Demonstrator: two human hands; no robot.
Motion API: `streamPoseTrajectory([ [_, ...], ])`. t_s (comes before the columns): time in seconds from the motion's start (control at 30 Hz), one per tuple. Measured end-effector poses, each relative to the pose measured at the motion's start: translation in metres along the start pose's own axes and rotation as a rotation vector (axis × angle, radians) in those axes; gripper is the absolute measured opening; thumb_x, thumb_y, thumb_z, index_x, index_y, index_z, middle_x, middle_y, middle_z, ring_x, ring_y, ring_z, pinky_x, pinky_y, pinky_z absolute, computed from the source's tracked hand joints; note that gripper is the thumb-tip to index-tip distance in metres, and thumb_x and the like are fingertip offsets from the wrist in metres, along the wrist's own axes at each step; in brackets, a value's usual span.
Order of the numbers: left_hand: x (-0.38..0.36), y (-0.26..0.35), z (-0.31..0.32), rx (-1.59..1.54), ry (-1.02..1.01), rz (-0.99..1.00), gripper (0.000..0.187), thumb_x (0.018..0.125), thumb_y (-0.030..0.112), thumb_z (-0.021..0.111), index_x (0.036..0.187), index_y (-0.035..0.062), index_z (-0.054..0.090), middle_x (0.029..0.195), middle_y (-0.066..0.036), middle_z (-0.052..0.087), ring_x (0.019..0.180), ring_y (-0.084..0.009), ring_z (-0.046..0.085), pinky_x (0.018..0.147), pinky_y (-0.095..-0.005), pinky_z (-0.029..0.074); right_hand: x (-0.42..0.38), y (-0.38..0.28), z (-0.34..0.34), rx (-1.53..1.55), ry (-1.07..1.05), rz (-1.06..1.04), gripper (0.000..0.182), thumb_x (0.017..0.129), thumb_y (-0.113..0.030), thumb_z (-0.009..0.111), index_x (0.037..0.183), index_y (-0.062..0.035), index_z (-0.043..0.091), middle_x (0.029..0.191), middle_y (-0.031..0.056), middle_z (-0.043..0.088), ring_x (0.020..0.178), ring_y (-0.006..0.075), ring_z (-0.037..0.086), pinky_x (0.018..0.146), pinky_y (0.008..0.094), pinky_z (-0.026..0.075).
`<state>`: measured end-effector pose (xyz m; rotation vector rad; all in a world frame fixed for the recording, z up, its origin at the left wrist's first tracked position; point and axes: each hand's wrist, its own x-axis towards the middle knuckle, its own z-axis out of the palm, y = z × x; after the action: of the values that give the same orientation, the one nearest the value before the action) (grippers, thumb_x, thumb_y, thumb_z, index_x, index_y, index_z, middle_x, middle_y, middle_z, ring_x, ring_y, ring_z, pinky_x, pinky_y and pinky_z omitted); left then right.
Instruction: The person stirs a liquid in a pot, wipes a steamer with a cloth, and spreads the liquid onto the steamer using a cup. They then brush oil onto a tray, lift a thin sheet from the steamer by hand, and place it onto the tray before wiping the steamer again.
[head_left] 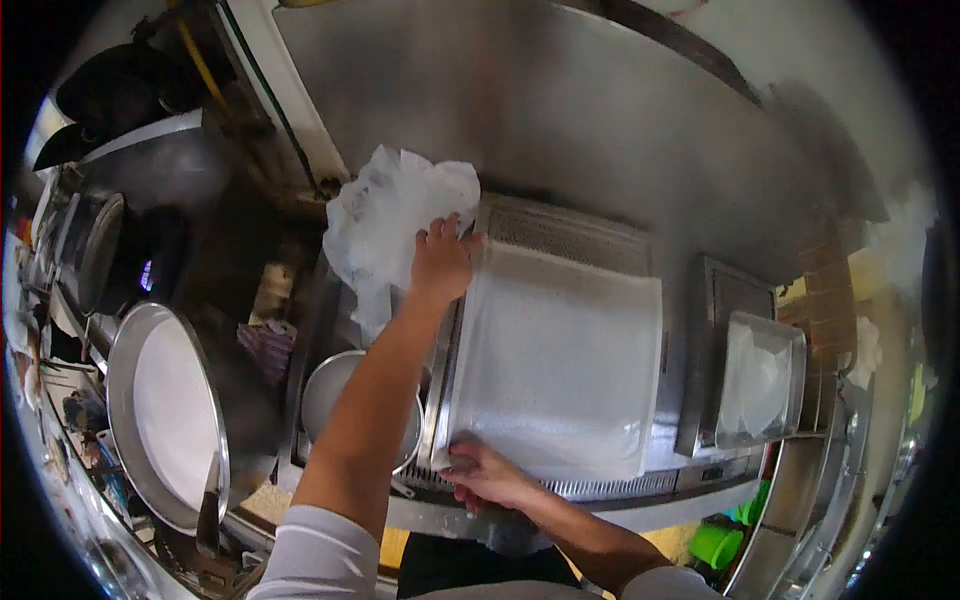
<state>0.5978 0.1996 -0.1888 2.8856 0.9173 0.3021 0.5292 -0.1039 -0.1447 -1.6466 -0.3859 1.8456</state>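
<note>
A large rectangular steel tray point(470, 340) sits on the counter in the middle, covered by a white translucent plastic film point(555, 370). My left hand point(440, 262) reaches to the tray's far left corner. Its fingers are closed on the film where it bunches into a crumpled wad point(385, 220). My right hand point(482, 475) is at the tray's near left corner, with fingers curled over the film's edge against the rim. The tray's contents are hidden under the film.
A big round steel pan point(165, 410) with a white inside lies at the left, and a small steel bowl point(335, 385) sits under my left forearm. A smaller tray point(762, 378) stands at the right. Dark pots point(100, 240) crowd the upper left, and green cups point(715, 545) sit low right.
</note>
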Motion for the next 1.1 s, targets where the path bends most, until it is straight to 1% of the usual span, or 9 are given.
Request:
streamPoseTrajectory([
  [0.13,-0.036,0.012,-0.031,-0.234,0.210,-0.002,0.055,0.085,0.007,0.063,0.140,0.0160,0.061,0.145,-0.020,0.052,0.132,-0.0409,0.048,0.108,-0.0551,0.042,-0.020,-0.018,-0.016,-0.081,0.041,-0.082,0.046,0.100,-0.014,0.064,0.142,0.0007,0.052,0.089,0.0103,0.070,0.075,0.0151,0.067,0.062,0.0296,0.055],
  [0.2,-0.065,0.018,-0.055,-0.422,0.357,0.013,0.056,0.081,0.003,0.065,0.136,0.0076,0.061,0.136,-0.023,0.057,0.124,-0.0430,0.054,0.103,-0.0532,0.046,-0.004,-0.005,-0.043,-0.045,0.141,-0.323,0.038,0.099,-0.017,0.064,0.133,0.0004,0.059,0.091,0.0096,0.071,0.086,0.0158,0.067,0.072,0.0327,0.057],
  [0.3,-0.156,0.040,-0.072,-0.481,0.092,0.093,0.047,0.079,0.004,0.068,0.126,0.0043,0.063,0.104,-0.021,0.069,0.099,-0.0428,0.066,0.087,-0.0512,0.053,-0.002,-0.008,-0.060,-0.381,0.286,-0.499,0.029,0.095,-0.015,0.066,0.119,0.0010,0.067,0.096,0.0135,0.074,0.094,0.0222,0.070,0.082,0.0378,0.057],
  [0.33,-0.190,0.061,-0.086,-0.345,-0.224,0.015,0.044,0.077,0.008,0.070,0.120,0.0042,0.063,0.097,-0.020,0.070,0.095,-0.0423,0.067,0.083,-0.0516,0.054,0.001,-0.004,-0.058,-0.466,0.282,-0.497,0.026,0.093,-0.014,0.065,0.115,0.0010,0.068,0.099,0.0154,0.074,0.096,0.0252,0.071,0.084,0.0393,0.056],
  [0.4,-0.237,0.086,-0.092,-0.251,-0.494,0.089,0.042,0.074,0.011,0.070,0.114,0.0016,0.062,0.096,-0.020,0.070,0.096,-0.0391,0.068,0.085,-0.0488,0.054,-0.002,0.006,-0.053,-0.673,0.284,-0.474,0.024,0.091,-0.013,0.063,0.109,0.0008,0.070,0.104,0.0190,0.074,0.099,0.0310,0.071,0.089,0.0424,0.055],
  [0.7,-0.264,0.092,-0.104,-0.088,-0.453,0.317,0.048,0.073,0.014,0.070,0.116,-0.0034,0.059,0.095,-0.019,0.071,0.100,-0.0355,0.068,0.090,-0.0450,0.052,-0.128,0.061,-0.159,-1.528,0.448,0.083,0.026,0.084,-0.009,0.056,0.101,-0.0041,0.076,0.103,0.0232,0.074,0.103,0.0404,0.071,0.097,0.0516,0.052],
  [0.8,-0.266,0.097,-0.104,-0.102,-0.370,0.279,0.036,0.078,0.016,0.070,0.109,-0.0006,0.064,0.097,-0.018,0.072,0.099,-0.0326,0.069,0.089,-0.0436,0.053,-0.152,0.082,-0.189,-1.334,0.497,0.093,0.024,0.085,-0.010,0.057,0.097,-0.0056,0.077,0.102,0.0203,0.075,0.100,0.0388,0.072,0.094,0.0473,0.054],
  [0.93,-0.263,0.123,-0.114,-0.328,-0.224,0.192,0.042,0.079,0.015,0.071,0.119,0.0017,0.066,0.097,-0.018,0.072,0.096,-0.0352,0.068,0.087,-0.0461,0.054,-0.151,0.079,-0.224,-0.863,0.826,-0.318,0.017,0.087,-0.018,0.066,0.094,-0.0058,0.075,0.090,0.0160,0.075,0.085,0.0365,0.073,0.077,0.0442,0.057],
  [1.1,-0.249,0.169,-0.104,-0.613,-0.117,0.126,0.034,0.079,0.010,0.071,0.113,0.0034,0.070,0.094,-0.017,0.073,0.089,-0.0365,0.068,0.083,-0.0462,0.056,-0.082,0.020,-0.312,-0.515,1.232,-0.526,0.029,0.083,-0.029,0.072,0.100,-0.0044,0.076,0.097,0.0247,0.073,0.094,0.0413,0.072,0.082,0.0486,0.057],
])
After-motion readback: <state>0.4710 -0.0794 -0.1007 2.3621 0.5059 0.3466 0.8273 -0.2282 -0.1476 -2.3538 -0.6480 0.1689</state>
